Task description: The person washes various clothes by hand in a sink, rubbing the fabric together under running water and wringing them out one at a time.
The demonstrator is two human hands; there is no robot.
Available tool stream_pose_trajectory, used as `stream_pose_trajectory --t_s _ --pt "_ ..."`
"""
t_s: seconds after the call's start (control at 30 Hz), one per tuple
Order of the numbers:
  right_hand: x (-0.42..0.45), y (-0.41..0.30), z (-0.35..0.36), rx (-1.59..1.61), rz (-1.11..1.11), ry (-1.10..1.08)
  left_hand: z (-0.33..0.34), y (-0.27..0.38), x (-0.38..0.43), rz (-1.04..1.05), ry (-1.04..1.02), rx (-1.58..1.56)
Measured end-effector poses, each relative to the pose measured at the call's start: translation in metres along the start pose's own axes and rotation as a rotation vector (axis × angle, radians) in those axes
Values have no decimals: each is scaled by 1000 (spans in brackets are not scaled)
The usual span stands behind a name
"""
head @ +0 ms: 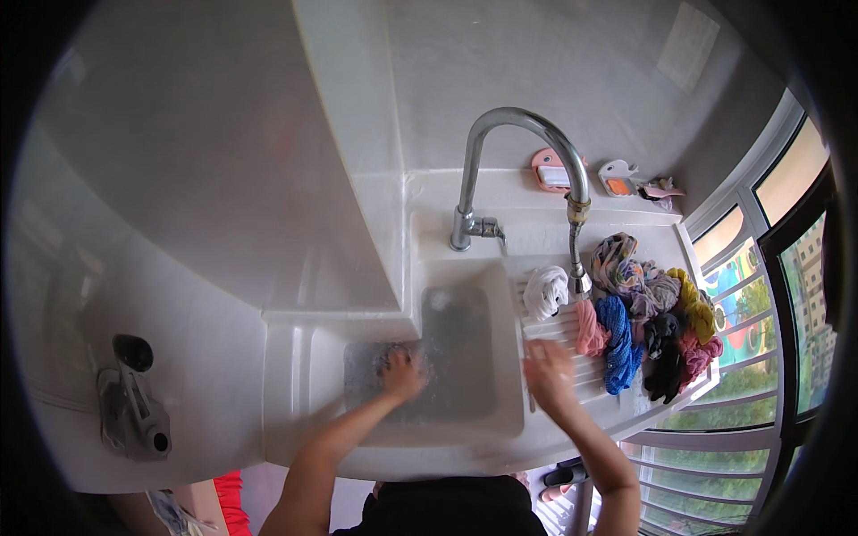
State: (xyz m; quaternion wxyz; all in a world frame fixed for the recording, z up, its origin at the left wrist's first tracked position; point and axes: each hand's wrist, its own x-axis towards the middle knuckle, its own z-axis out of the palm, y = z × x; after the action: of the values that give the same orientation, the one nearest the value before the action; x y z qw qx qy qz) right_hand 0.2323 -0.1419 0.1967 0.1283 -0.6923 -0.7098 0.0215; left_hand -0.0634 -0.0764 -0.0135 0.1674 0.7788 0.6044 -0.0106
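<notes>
My left hand (403, 376) reaches down into the cloudy water at the left of a white sink basin (511, 409). The water looks disturbed around its fingers, and a dark patch shows beside them. Whether they grip anything there is hidden. My right hand (551, 370), blurred, hovers over the basin's right rim and the ribbed washboard (590, 388), with nothing visible in it. Beyond it on the washboard lie a bunched white cloth (546, 293), a twisted pink cloth (591, 328) and a twisted blue patterned cloth (621, 345).
A curved chrome faucet (519, 117) arches above, its spray head (580, 281) hanging beside the white cloth. Black garments (663, 375) and a yellow cloth (697, 311) are heaped at right. Behind are a pink soap dish (541, 161) and a white soap dish (608, 171).
</notes>
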Motion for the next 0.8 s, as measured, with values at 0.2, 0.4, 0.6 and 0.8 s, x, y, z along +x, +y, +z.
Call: stream_pose_trajectory --t_s 0.2,0.4,0.6,0.8 --pt "95 -35 187 241 144 -331 -25 -6 16 603 -257 247" --pt "104 -52 278 141 231 -484 60 -31 -20 499 -302 -19" --pt "111 -24 288 289 173 -389 9 -55 -6 566 -312 -368" --pt "120 -20 260 227 1 -287 3 -38 -20 240 -59 218"
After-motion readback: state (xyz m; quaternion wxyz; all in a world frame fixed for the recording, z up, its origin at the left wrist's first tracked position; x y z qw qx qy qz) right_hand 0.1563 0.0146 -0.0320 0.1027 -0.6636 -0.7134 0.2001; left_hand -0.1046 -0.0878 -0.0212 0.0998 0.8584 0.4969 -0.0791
